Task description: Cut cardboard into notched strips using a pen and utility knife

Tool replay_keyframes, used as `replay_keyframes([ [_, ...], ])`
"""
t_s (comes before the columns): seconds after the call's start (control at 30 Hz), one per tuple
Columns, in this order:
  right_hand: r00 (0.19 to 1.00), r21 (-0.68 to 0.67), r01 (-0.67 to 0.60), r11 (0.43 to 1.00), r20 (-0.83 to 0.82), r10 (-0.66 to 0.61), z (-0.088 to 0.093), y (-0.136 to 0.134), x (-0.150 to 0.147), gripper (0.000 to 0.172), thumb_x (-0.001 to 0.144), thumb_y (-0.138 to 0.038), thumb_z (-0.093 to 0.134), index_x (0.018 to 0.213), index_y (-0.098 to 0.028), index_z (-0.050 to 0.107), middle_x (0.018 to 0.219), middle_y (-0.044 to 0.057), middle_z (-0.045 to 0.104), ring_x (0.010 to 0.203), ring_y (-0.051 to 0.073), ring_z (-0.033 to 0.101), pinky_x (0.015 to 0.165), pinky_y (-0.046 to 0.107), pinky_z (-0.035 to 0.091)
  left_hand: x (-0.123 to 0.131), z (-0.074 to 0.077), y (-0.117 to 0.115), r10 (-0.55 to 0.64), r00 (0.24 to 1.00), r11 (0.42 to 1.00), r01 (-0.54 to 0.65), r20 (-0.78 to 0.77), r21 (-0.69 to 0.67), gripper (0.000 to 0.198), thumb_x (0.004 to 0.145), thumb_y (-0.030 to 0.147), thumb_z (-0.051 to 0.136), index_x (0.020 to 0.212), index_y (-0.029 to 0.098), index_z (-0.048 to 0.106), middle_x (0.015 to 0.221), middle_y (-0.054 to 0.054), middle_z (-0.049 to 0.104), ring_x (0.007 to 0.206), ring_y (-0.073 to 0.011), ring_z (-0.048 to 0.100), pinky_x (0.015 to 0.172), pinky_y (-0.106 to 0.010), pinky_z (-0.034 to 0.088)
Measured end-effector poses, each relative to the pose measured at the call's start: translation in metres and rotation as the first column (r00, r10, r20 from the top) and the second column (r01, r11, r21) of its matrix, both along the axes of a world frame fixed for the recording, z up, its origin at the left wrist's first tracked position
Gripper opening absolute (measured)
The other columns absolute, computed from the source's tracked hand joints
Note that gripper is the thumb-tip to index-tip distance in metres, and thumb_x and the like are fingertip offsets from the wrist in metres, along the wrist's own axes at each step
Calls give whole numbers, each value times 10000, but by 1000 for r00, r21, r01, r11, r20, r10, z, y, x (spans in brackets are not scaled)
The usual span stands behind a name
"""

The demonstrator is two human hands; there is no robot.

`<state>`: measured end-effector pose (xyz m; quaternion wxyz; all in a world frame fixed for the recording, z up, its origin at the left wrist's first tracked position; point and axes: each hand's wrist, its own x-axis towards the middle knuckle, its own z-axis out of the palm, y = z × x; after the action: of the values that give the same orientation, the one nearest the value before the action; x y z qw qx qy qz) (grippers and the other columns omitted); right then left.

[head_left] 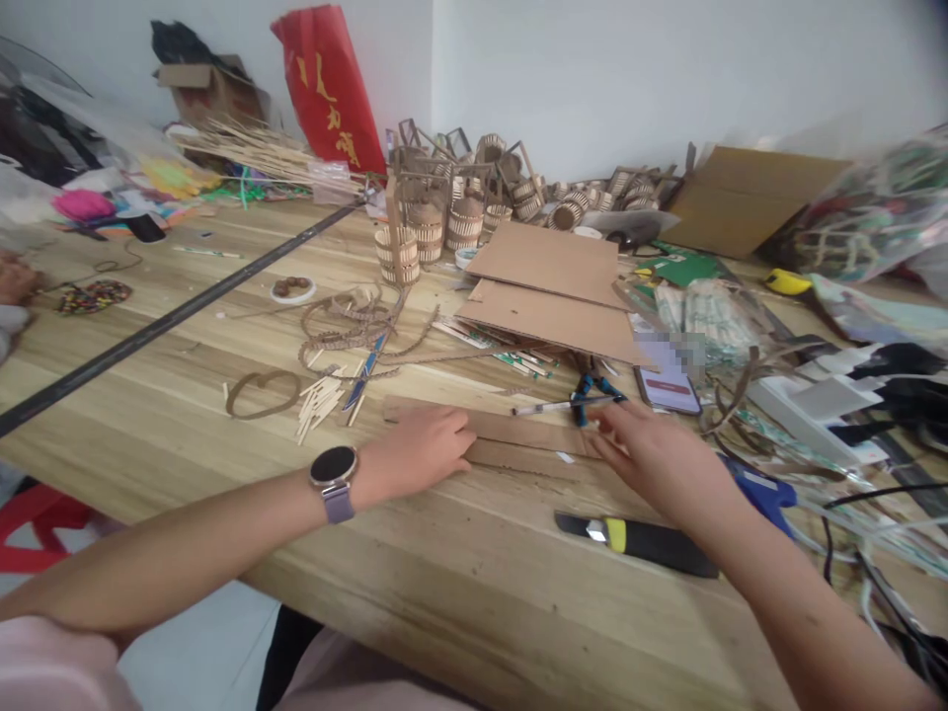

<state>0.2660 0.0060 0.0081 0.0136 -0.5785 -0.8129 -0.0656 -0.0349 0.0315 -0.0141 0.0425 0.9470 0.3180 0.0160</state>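
Observation:
My left hand (434,449), with a watch (333,467) on its wrist, presses down on a brown cardboard strip (511,431), its fingers held together. A second cardboard strip (518,460) lies along the near side of the first. At the strips' right end is my right hand (644,444), fingers bent and pinched; what is between them, if anything, is too small to make out. Beside those fingers lie a pen (544,406) and a blue-and-black tool (585,390). Nearer to me rests a utility knife (637,543) with a black and yellow handle.
Cardboard sheets (544,262), small wooden buckets (426,232) and a phone (667,375) lie beyond my hands. Thin sticks (320,403) and a cardboard loop (263,395) are on the left. Cables and a white power strip (815,410) crowd the right. Another person's hand (16,278) shows far left.

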Motion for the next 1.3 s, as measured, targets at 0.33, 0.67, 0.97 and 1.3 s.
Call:
replay_keyframes([
  [0.33,984,-305,-94,948,-175,42,-14,-80,54,274,827,-287,630,1090,-260,705,1082,102,745,995,291,718,816,429,580,-3,-8,1,55,986,988,-31,156,-153,124,912,179,675,1032,172,702,1009,-45,612,952,-195,572,854,-311,441],
  [0.67,729,-321,-7,947,-649,-215,2,-74,10,358,993,-470,360,819,-248,580,688,34,676,610,183,647,545,287,515,-3,-5,-13,21,991,983,3,132,-185,127,920,159,638,1026,188,703,1042,-56,602,998,-221,549,869,-348,448],
  [0.97,124,-555,-99,826,-830,-543,-13,-39,-15,415,873,-643,564,872,-237,477,665,-47,558,494,115,512,431,241,389,0,-8,-10,51,983,983,-19,174,-183,161,947,307,647,1044,190,702,995,-57,628,972,-224,560,865,-357,459],
  [1.3,-17,-556,-410,723,-788,-616,-16,-54,-21,357,901,-524,623,1087,-245,503,777,-29,559,610,128,529,545,269,401,-15,-29,-11,-45,963,994,70,267,-86,183,953,304,638,1081,184,693,1034,-76,615,968,-218,547,861,-352,472],
])
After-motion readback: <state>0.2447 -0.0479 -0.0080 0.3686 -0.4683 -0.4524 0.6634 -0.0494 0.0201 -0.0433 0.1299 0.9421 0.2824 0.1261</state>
